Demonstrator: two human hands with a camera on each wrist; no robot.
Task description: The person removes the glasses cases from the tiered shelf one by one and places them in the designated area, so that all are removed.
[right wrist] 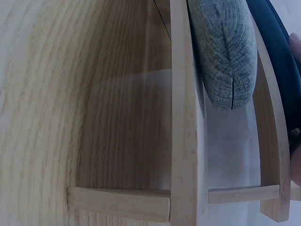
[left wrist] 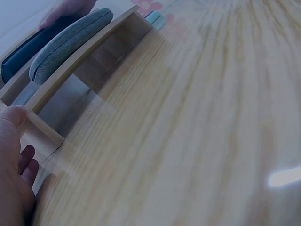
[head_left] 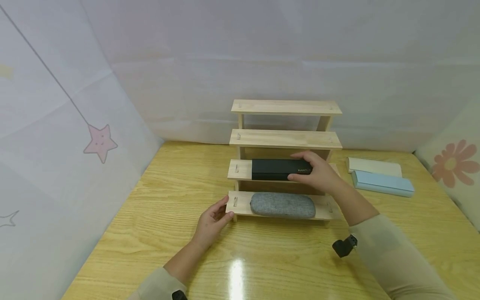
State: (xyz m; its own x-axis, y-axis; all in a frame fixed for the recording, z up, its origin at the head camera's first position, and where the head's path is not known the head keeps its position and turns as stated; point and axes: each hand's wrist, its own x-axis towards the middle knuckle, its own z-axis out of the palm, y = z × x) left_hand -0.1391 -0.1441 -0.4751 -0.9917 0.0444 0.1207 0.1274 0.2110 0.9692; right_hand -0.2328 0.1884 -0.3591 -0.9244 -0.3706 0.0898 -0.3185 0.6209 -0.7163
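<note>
The hands work apart from each other: the left hand (head_left: 211, 224) pinches the near left corner of the rack (head_left: 285, 107), thumb at the front edge of its bottom shelf (head_left: 243, 204) and fingers round the end, probably to steady so light a frame; the right hand (head_left: 318, 173) grips the black case (head_left: 275, 168) by its right end, thumb in front and fingertips over the back, a hold that likely lets it adjust the case along the shelf; that case appears to lie lengthwise on the second shelf (head_left: 245, 170) up, its front near the edge, though from here I cannot tell whether it bears its full weight there; below it the grey case (head_left: 283, 205) lies along the bottom shelf, long side forward, which suits so narrow a board; off to the right, on the table (head_left: 161, 187), the blue case (head_left: 382, 184) lies in front of the cream case (head_left: 376, 166), both within the right arm's easy reach.
</note>
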